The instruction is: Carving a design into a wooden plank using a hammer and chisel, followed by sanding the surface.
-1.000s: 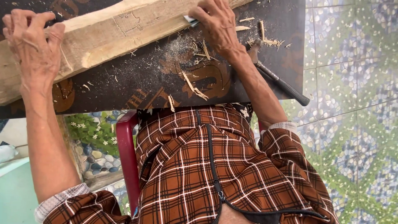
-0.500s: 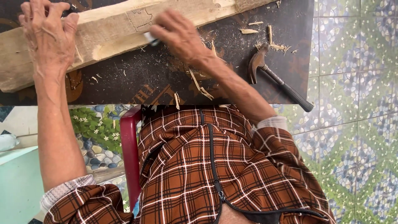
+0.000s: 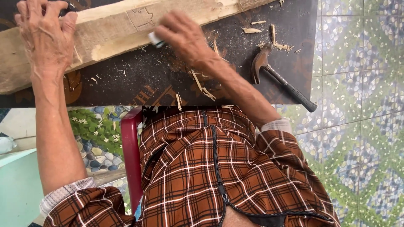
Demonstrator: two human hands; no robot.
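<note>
A long, pale wooden plank (image 3: 113,33) is laid slantwise across a dark bench (image 3: 168,80), its higher end running out past the top edge of the view and its lower end reaching the left edge. A small outline is seen cut or drawn into the plank's upper face near its middle. The left hand (image 3: 44,35) is spread flat over the left part of the plank, fingers curled over the far edge and the thumb lying along the top face, so that the wood is pressed down rather than gripped. The right hand (image 3: 183,35) is closed around a small tool (image 3: 155,40), of which only a short grey-white end is shown, sticking out from below the fingers; that end is set against the near edge of the plank, just below the outline. What kind of tool it is cannot be told, since the rest is hidden inside the fist.

Wood chips (image 3: 202,86) and fine dust are scattered over the bench between the plank and the near edge, with more slivers lying near the top right corner. A claw hammer (image 3: 282,80) with a black handle is laid on the bench to the right of the right forearm, well apart from both hands, its handle overhanging the bench edge. A brown checked shirt (image 3: 219,172) is worn with sleeves rolled, and part of a red chair (image 3: 130,155) is seen beneath, over a patterned tiled floor (image 3: 362,105).
</note>
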